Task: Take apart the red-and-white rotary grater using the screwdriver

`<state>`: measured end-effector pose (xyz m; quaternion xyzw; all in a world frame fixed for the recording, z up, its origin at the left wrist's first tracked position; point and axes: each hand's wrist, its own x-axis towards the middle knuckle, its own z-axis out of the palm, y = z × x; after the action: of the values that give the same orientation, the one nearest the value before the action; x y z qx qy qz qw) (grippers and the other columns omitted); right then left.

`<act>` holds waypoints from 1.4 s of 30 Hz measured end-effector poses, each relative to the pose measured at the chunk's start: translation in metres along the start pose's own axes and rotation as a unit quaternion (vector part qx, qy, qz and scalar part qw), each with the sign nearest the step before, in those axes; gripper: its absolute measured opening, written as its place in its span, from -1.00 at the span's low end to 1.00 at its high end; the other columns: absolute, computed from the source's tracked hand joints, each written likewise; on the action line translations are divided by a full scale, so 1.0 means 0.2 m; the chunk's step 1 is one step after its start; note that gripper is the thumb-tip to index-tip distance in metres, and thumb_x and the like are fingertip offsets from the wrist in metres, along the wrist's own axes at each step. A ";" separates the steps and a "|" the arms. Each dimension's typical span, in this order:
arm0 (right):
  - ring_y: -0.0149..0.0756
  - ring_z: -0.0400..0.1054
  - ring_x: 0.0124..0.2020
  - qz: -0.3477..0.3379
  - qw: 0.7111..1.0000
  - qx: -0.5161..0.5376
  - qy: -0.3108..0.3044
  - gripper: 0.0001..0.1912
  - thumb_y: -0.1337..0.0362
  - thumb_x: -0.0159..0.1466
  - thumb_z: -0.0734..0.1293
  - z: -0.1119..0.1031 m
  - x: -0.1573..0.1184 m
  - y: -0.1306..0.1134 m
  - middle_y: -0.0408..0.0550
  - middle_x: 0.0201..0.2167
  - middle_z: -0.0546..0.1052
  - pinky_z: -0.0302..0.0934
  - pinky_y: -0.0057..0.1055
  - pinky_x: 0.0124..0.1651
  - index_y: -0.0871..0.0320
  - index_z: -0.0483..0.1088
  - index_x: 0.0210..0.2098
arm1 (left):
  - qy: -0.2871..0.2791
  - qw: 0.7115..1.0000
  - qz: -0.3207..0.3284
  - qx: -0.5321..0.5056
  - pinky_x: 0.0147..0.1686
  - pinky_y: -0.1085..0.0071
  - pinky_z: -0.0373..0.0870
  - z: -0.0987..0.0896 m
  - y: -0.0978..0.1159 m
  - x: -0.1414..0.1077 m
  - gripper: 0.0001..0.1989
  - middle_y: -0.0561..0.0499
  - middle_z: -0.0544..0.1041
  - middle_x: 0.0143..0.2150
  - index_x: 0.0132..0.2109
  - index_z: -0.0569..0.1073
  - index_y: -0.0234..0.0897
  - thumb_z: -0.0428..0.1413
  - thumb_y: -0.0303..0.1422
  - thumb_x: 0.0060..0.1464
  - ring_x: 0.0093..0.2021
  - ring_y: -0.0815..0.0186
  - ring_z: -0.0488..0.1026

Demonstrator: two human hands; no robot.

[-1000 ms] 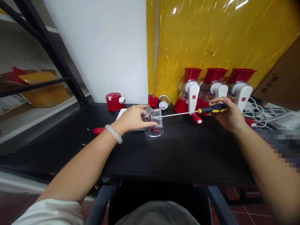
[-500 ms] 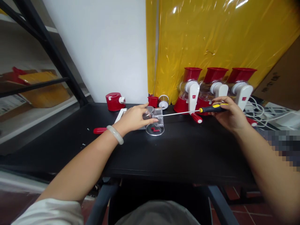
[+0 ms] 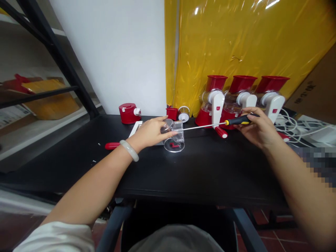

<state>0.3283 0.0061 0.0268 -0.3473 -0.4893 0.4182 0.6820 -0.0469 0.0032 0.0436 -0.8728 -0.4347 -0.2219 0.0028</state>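
Observation:
My left hand (image 3: pixel 151 133) grips a clear plastic part (image 3: pixel 179 131) that lies on its side on the black table (image 3: pixel 194 171). Fingers of my right hand (image 3: pixel 256 127) are wrapped round the black and yellow handle of a long screwdriver (image 3: pixel 237 121). Its metal shaft runs left and its tip meets the clear part's right side; the exact contact point is too small to tell. A white crank with a red handle (image 3: pixel 112 145) extends from under my left hand. Something small and red shows through the clear round base.
A red round base (image 3: pixel 128 113) stands at the back left. Behind the clear part are a small red piece (image 3: pixel 172 113) and a drum (image 3: pixel 183 114). Three red and white crank machines (image 3: pixel 216 101) line the back right, beside white cables (image 3: pixel 294 127). A shelf (image 3: pixel 49 94) is at left.
The screwdriver handle has turned a little in my right hand, its yellow stripe now lower. My left hand and the clear part keep their places, apart from a slight shift of the view.

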 end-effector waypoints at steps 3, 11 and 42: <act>-0.33 0.34 -0.36 0.003 0.999 0.004 -0.042 -0.69 0.36 -0.05 0.43 -0.02 -0.01 0.00 -0.16 -0.37 0.41 0.37 -0.33 -0.31 -0.01 0.51 -0.28 | 0.001 1.000 -0.003 -0.001 0.13 0.08 0.41 0.00 0.00 0.00 -0.46 -0.24 0.43 0.27 -0.40 0.49 -0.27 0.03 0.13 0.18 0.15 -0.03 0.49; -0.32 0.26 -0.61 -0.034 0.997 -0.069 -0.019 -0.57 -0.16 0.20 0.32 -0.06 0.03 0.03 -0.12 -0.61 0.35 0.17 -0.35 -0.56 0.08 0.51 -0.37 | 0.000 1.000 -0.004 -0.003 0.16 0.06 0.39 0.00 0.00 0.00 -0.45 -0.27 0.43 0.27 -0.39 0.50 -0.28 0.02 0.13 0.19 0.14 -0.04 0.49; -0.34 0.35 -0.37 -0.002 0.998 0.014 -0.061 -0.64 0.30 -0.08 0.51 -0.04 0.00 0.01 -0.17 -0.38 0.44 0.42 -0.32 -0.30 0.05 0.52 -0.25 | 0.002 1.000 -0.019 -0.012 0.22 0.03 0.35 0.01 -0.01 0.00 -0.44 -0.26 0.40 0.31 -0.33 0.57 -0.28 0.13 0.19 0.06 0.21 -0.08 0.44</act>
<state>0.3353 0.0061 0.0230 -0.3102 -0.5251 0.4441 0.6563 -0.0479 0.0051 0.0412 -0.8641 -0.4482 -0.2287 -0.0115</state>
